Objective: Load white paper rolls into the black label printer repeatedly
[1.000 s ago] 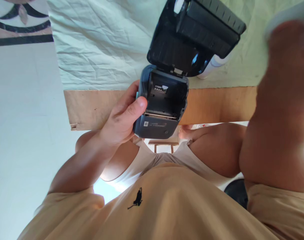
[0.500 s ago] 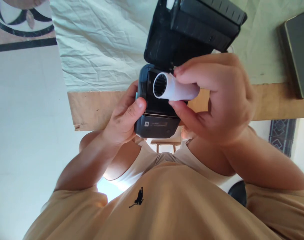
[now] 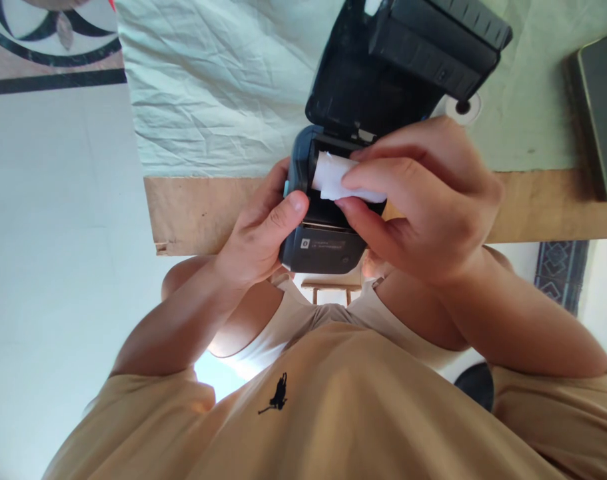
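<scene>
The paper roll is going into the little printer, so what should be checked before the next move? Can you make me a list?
1. Printer lid open and out of the way: ok, it stands tipped back above the bay.
2. Printer held steady: ok, the left hand grips its side, thumb on the front.
3. Paper roll gripped: ok, the right hand pinches it between fingers and thumb.
4. Roll sitting fully down in the bay: cannot tell, the fingers hide most of it.
5. Loose paper end pointing toward the front slot: cannot tell.
6. Table edge clear of the printer: ok.
</scene>
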